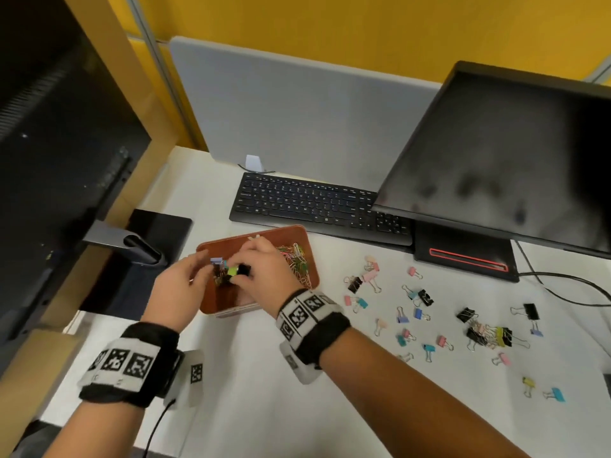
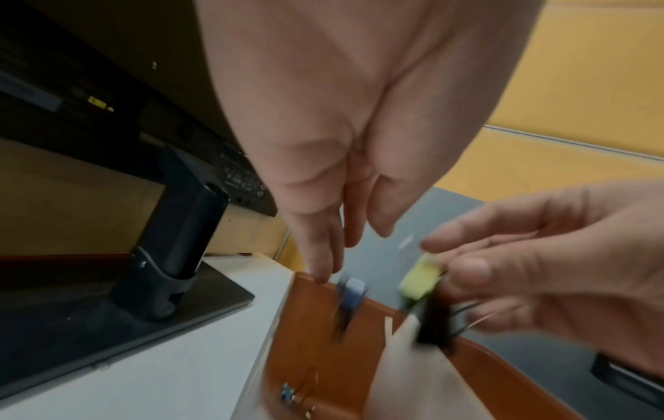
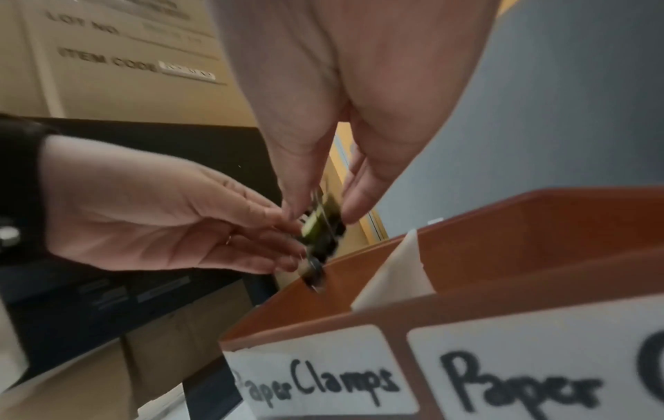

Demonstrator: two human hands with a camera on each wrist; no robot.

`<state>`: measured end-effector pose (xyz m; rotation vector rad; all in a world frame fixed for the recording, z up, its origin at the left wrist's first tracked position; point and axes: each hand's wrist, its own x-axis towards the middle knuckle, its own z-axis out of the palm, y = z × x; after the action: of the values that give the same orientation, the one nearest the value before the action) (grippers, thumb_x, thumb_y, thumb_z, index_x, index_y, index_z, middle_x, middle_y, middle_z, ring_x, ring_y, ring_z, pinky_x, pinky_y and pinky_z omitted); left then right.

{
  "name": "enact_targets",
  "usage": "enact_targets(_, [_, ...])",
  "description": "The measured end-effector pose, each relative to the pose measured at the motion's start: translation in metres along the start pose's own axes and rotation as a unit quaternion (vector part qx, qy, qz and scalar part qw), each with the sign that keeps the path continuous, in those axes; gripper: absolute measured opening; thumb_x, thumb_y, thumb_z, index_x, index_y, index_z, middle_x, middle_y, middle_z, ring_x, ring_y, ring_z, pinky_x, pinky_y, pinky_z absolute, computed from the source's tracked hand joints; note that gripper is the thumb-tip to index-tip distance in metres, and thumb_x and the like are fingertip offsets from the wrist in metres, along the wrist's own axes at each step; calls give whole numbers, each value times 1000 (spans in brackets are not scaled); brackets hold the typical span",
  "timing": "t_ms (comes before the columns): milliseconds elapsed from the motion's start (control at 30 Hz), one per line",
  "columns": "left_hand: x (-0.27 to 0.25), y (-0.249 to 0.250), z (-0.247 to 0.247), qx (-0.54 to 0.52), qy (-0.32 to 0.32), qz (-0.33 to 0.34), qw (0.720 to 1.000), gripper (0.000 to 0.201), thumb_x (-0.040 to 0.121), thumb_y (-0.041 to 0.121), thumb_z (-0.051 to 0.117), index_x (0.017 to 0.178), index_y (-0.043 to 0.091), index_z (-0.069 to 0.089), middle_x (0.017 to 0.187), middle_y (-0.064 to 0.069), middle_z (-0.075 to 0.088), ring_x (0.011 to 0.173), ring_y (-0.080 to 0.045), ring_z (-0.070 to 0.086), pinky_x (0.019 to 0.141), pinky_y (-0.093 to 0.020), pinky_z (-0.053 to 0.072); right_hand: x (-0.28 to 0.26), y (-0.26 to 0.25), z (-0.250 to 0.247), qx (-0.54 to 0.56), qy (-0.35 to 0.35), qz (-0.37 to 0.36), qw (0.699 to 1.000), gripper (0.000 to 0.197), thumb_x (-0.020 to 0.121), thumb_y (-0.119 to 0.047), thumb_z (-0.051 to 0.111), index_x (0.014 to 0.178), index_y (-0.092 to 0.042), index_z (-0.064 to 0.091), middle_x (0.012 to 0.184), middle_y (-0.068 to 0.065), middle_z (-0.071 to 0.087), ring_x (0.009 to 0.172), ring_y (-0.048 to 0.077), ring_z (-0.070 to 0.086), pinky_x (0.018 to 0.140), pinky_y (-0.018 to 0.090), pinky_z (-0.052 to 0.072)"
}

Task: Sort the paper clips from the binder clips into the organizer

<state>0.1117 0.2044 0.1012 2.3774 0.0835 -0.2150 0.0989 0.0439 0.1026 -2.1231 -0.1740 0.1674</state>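
Now a yellow-green binder clip (image 1: 233, 271) and a black one are pinched by the fingers (image 3: 354, 211) of the right hand (image 1: 264, 271), directly above the organizer (image 1: 211, 249), over its compartment labelled "Paper Clamps". The left hand (image 1: 180, 287) is held just beside, fingers straight and released. Paper clips (image 1: 297, 259) are seen in the other compartment. Many binder clips are left on the bench (image 1: 281, 408), right of the organizer.

Brown organizer (image 1: 211, 305) with white handwritten labels (image 3: 316, 378); multicoloured paper clips (image 1: 296, 259) inside. Right of organizer, on white desk (image 1: 264, 391): pink, blue, black, yellow binder clips (image 1: 426, 325) (one purple). Checkered black-and-white wristbands (image 1: 305, 309).
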Motion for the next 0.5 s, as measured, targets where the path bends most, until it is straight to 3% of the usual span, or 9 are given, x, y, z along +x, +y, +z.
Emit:
enact_targets(67, [2,6,-4,5,-9,29,1000,34,91,8,49,124,14,55,122,-6,61,113,-22,55,96,-30,39,3,-1,1,-1,-3,13,1000,30,81,-16,68,111,-16,64,119,3,48,101,10,49,95,19,36])
enact_targets(200, [-13,31,8,-72,0,103,992,28,88,7,53,114,19,59,112,4,62,98,-9,59,89,-20,45,-21,25,-30,-40,62,46,996,30,86,-31,62,115,-26,59,121,-7,50,104,7,51,95,23,43])
enact_targets(300, [-30,53,39,-84,-71,153,982,28,87,13,57,113,25,58,108,9,59,94,2,57,78,-8,47,-53,65,-64,-75,98,115,986,37,83,-29,65,119,-29,54,119,-6,49,101,6,48,97,26,44])
enact_targets(400, [-48,76,83,-88,-163,191,964,33,88,18,57,118,30,53,115,14,51,97,5,54,85,-16,50,-86,111,-96,-113,93,224,964,56,78,-26,71,127,-31,45,125,-3,46,111,14,48,104,33,40])
enact_targets(500, [-58,91,132,-88,-235,190,949,48,87,20,59,129,33,42,127,14,38,107,4,46,100,-25,44,-108,144,-123,-141,66,280,947,68,76,-26,72,135,-30,37,137,1,42,130,22,36,110,37,29])
